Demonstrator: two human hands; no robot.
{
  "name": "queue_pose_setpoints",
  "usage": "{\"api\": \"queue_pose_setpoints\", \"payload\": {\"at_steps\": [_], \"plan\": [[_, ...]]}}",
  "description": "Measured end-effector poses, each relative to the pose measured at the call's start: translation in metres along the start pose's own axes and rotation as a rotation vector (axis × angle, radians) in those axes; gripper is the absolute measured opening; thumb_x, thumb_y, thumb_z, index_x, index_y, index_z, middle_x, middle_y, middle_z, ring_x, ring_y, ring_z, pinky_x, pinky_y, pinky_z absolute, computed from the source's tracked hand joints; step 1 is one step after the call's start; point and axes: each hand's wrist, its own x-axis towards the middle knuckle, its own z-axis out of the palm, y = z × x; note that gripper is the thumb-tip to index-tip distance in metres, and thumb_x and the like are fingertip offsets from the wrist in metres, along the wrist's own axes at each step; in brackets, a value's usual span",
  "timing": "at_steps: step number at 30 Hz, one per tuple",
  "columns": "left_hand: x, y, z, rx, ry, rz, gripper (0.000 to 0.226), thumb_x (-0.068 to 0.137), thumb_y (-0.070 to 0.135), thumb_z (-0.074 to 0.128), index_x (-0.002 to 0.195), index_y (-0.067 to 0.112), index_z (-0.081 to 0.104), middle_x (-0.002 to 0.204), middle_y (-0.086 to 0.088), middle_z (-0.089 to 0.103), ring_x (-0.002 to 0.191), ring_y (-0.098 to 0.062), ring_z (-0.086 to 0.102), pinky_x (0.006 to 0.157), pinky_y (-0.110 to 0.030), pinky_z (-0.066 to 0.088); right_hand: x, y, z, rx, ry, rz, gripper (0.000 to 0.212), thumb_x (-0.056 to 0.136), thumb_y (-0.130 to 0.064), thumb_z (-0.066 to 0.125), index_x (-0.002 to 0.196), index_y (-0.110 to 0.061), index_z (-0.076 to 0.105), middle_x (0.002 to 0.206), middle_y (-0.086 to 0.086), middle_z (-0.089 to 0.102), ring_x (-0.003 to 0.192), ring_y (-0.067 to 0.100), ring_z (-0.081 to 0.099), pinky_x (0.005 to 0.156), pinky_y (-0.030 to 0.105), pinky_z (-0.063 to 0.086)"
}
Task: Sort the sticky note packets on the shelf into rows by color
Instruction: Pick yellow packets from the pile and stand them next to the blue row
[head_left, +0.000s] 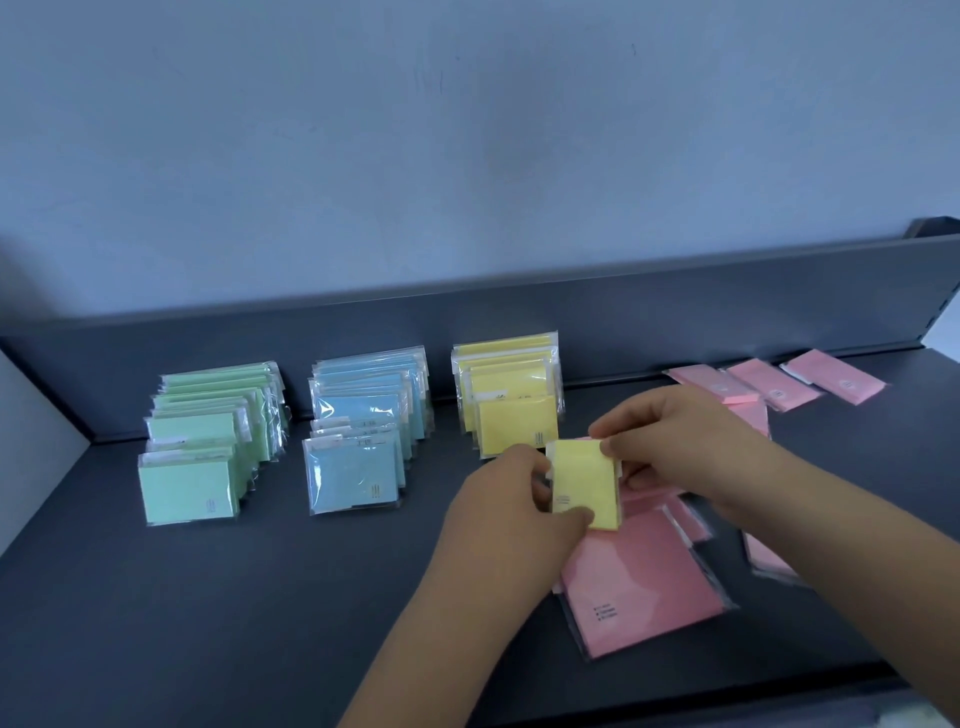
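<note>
A yellow sticky note packet (583, 483) is held between both hands just above the dark shelf (208, 597). My left hand (511, 501) pinches its left edge and lower corner. My right hand (680, 441) grips its top right corner. Three rows stand leaning toward the back: green packets (202, 447) at the left, blue packets (363, 431) in the middle, yellow packets (511, 395) right of them, just behind the held packet. Loose pink packets (644, 577) lie flat under my hands, and more pink packets (779, 384) lie at the back right.
A low dark back rail (467, 312) runs behind the rows, with a pale wall above. The shelf's front edge (675, 686) runs at the lower right. A white side panel (36, 447) borders the shelf at the left.
</note>
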Motion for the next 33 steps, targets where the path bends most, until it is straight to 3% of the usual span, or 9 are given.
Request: {"api": "queue_pose_setpoints", "payload": {"at_steps": [3, 6, 9, 12, 16, 20, 24, 28, 33], "plan": [[0.001, 0.001, -0.001, -0.192, 0.000, -0.033, 0.031, 0.087, 0.031, 0.078, 0.110, 0.037, 0.058, 0.090, 0.008, 0.071, 0.084, -0.004, 0.067, 0.079, -0.029, 0.056, -0.003, -0.001, -0.001, 0.091, 0.007, 0.004, 0.019, 0.091, 0.000, 0.069, 0.093, -0.016, 0.080, 0.085, 0.014, 0.079, 0.065, 0.021, 0.072, 0.063, 0.035, 0.064], [0.002, 0.001, -0.001, -0.328, -0.002, -0.052, 0.028, 0.089, 0.027, 0.077, 0.099, 0.042, 0.055, 0.086, 0.005, 0.075, 0.082, -0.009, 0.072, 0.083, -0.038, 0.059, -0.005, -0.001, -0.001, 0.210, -0.003, -0.044, 0.020, 0.092, 0.003, 0.069, 0.096, -0.014, 0.080, 0.089, 0.011, 0.080, 0.080, 0.024, 0.076, 0.074, 0.037, 0.063], [0.003, 0.001, -0.001, -0.382, 0.033, -0.040, 0.022, 0.092, 0.029, 0.072, 0.106, 0.040, 0.059, 0.082, 0.002, 0.075, 0.080, -0.014, 0.073, 0.084, -0.047, 0.060, -0.010, -0.003, -0.002, 0.263, -0.031, -0.134, 0.023, 0.092, 0.007, 0.067, 0.099, -0.011, 0.080, 0.092, 0.010, 0.080, 0.078, 0.015, 0.073, 0.069, 0.024, 0.061], [0.002, 0.003, -0.002, -0.392, 0.080, 0.029, 0.004, 0.095, 0.032, 0.068, 0.091, 0.033, 0.069, 0.078, 0.000, 0.072, 0.075, -0.020, 0.071, 0.079, -0.051, 0.060, -0.017, -0.006, -0.007, 0.215, -0.086, -0.245, 0.025, 0.091, 0.008, 0.068, 0.102, -0.012, 0.080, 0.087, 0.003, 0.080, 0.072, 0.006, 0.070, 0.065, 0.016, 0.056], [0.004, 0.005, -0.002, -0.423, 0.132, 0.082, 0.014, 0.096, 0.026, 0.068, 0.083, 0.030, 0.074, 0.077, 0.001, 0.071, 0.078, -0.024, 0.069, 0.078, -0.052, 0.060, -0.019, -0.009, -0.015, 0.231, -0.104, -0.321, 0.027, 0.089, 0.007, 0.070, 0.105, -0.013, 0.079, 0.092, 0.003, 0.080, 0.083, 0.014, 0.072, 0.078, 0.026, 0.060], [0.005, 0.018, 0.003, -0.671, 0.200, 0.022, 0.020, 0.095, 0.014, 0.071, 0.080, 0.027, 0.078, 0.080, -0.004, 0.076, 0.079, -0.026, 0.075, 0.070, -0.036, 0.063, -0.012, -0.005, -0.026, 0.329, -0.111, -0.275, 0.020, 0.090, -0.005, 0.074, 0.107, -0.014, 0.078, 0.099, 0.008, 0.080, 0.095, 0.028, 0.076, 0.087, 0.037, 0.061], [0.008, 0.038, 0.016, -0.916, 0.257, -0.092, 0.013, 0.096, 0.014, 0.070, 0.086, 0.018, 0.078, 0.086, -0.006, 0.079, 0.080, -0.023, 0.077, 0.069, -0.028, 0.063, -0.003, 0.002, -0.046, 0.186, -0.131, -0.197, 0.010, 0.092, -0.014, 0.074, 0.099, -0.015, 0.080, 0.088, 0.007, 0.080, 0.077, 0.022, 0.074, 0.076, 0.035, 0.060], [0.009, 0.054, 0.036, -0.886, 0.294, -0.148, 0.009, 0.098, 0.015, 0.067, 0.093, 0.015, 0.075, 0.086, -0.005, 0.079, 0.076, -0.020, 0.078, 0.069, -0.033, 0.064, 0.004, 0.007, -0.065, 0.296, -0.151, -0.142, 0.012, 0.089, -0.004, 0.075, 0.100, -0.008, 0.079, 0.082, 0.015, 0.078, 0.066, 0.021, 0.072, 0.071, 0.033, 0.063], [0.006, 0.061, 0.055, -0.644, 0.461, -0.112, 0.010, 0.092, 0.017, 0.074, 0.092, 0.027, 0.073, 0.075, 0.000, 0.077, 0.070, -0.015, 0.074, 0.073, -0.040, 0.062, 0.016, 0.013, -0.081, 0.324, -0.103, -0.159, 0.019, 0.083, 0.004, 0.079, 0.098, -0.007, 0.077, 0.080, 0.013, 0.079, 0.073, 0.026, 0.078, 0.068, 0.028, 0.065]]}}
